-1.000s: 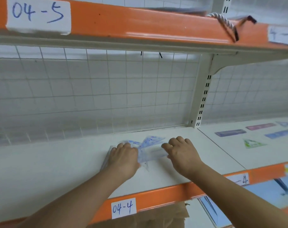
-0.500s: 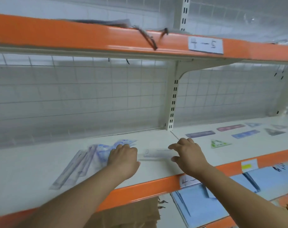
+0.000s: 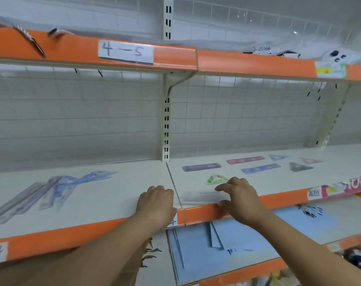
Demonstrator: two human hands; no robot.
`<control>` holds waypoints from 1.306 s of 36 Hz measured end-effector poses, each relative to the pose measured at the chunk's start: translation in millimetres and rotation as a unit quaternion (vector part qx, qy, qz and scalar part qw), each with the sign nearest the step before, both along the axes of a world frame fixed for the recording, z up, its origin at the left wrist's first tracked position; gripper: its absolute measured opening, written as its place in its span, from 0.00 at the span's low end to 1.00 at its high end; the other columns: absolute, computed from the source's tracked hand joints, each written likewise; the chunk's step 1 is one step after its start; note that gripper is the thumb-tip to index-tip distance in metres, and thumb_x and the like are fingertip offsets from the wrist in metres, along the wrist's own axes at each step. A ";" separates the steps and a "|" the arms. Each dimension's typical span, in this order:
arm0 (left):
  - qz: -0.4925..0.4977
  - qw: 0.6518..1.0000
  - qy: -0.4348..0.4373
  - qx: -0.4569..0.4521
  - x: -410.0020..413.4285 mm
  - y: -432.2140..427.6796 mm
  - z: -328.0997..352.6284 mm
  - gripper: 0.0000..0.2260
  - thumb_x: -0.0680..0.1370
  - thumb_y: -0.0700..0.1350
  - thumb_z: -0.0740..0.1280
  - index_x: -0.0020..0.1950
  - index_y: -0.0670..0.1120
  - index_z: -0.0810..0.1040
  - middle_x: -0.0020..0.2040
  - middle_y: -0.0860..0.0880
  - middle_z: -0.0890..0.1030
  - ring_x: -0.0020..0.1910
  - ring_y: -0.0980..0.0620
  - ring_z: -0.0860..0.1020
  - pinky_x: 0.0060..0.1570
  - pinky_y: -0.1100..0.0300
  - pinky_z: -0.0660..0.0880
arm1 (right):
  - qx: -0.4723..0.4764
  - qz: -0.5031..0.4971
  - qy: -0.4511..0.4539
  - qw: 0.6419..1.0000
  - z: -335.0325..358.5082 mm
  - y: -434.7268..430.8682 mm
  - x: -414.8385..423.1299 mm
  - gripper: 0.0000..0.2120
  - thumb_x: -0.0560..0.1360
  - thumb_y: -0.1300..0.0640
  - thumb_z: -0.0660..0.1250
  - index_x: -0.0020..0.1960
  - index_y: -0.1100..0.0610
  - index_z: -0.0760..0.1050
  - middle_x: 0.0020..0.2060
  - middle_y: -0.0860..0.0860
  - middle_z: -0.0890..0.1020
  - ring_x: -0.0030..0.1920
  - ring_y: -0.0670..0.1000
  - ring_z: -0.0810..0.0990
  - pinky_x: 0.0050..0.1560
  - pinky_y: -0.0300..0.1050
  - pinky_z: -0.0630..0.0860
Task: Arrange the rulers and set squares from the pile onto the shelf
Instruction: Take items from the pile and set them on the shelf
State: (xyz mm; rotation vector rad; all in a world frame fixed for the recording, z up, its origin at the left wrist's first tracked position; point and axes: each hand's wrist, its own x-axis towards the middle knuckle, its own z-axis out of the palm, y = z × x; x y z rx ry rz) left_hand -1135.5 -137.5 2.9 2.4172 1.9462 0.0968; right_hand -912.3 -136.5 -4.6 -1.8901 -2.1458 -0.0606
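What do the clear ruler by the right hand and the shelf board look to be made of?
Clear ruler: likely transparent plastic, since the board shows through it. Shelf board: looks like cream painted metal, smooth and matte, though the blur leaves this open.

Motion blur obscures the pale transparent plastic ruler under the right hand; contact cannot be determined. At 9 o'clock, the heap of clear and blue plastic rulers and set squares is smeared.

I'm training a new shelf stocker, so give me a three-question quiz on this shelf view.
1. True or false: the green set square lies left of the upright post.
2. What lies under the right hand's fingertips?
3. Where is the pile: A, left bay; B, right bay?

Key: 1 false. 2 a clear ruler, near the shelf's orange front edge. 3 A.
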 end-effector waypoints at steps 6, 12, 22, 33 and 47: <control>-0.006 1.000 0.015 -0.001 35.5 9.2 0.6 0.16 0.79 0.52 0.60 0.64 0.47 0.73 0.61 0.47 0.74 0.62 0.46 0.70 0.57 0.55 0.69 | -0.007 -0.004 0.015 1.000 -3.4 4.4 34.6 0.20 0.75 0.51 0.65 0.67 0.45 0.71 0.59 0.49 0.74 0.61 0.53 0.68 0.61 0.45 0.67; -0.018 0.999 0.028 -0.002 57.1 40.1 -0.7 0.16 0.80 0.53 0.59 0.65 0.48 0.72 0.62 0.47 0.73 0.62 0.47 0.70 0.58 0.55 0.69 | -0.004 -0.013 0.020 1.000 -6.0 23.0 59.8 0.20 0.77 0.52 0.64 0.69 0.44 0.70 0.58 0.49 0.73 0.60 0.53 0.69 0.59 0.43 0.66; -0.045 0.998 0.038 0.025 86.3 112.1 -4.5 0.13 0.80 0.46 0.60 0.65 0.48 0.73 0.65 0.47 0.72 0.64 0.47 0.69 0.58 0.55 0.70 | 0.005 -0.047 -0.016 0.999 0.1 77.6 90.6 0.20 0.76 0.52 0.65 0.67 0.43 0.70 0.58 0.48 0.73 0.62 0.53 0.70 0.59 0.45 0.67; -0.032 0.998 0.035 0.030 96.4 161.0 -19.9 0.12 0.80 0.41 0.60 0.62 0.48 0.75 0.59 0.49 0.75 0.59 0.49 0.72 0.51 0.58 0.71 | -0.021 -0.036 -0.015 0.999 -17.0 137.8 99.0 0.21 0.76 0.53 0.63 0.68 0.44 0.69 0.60 0.49 0.73 0.63 0.54 0.68 0.60 0.46 0.66; 0.111 0.993 0.034 -0.010 79.7 172.5 -20.3 0.12 0.80 0.43 0.58 0.63 0.47 0.72 0.61 0.48 0.73 0.63 0.48 0.70 0.55 0.58 0.70 | -0.026 0.142 -0.017 0.989 -24.3 227.7 60.1 0.06 0.72 0.58 0.59 0.40 0.47 0.70 0.42 0.48 0.70 0.47 0.52 0.69 0.42 0.44 0.63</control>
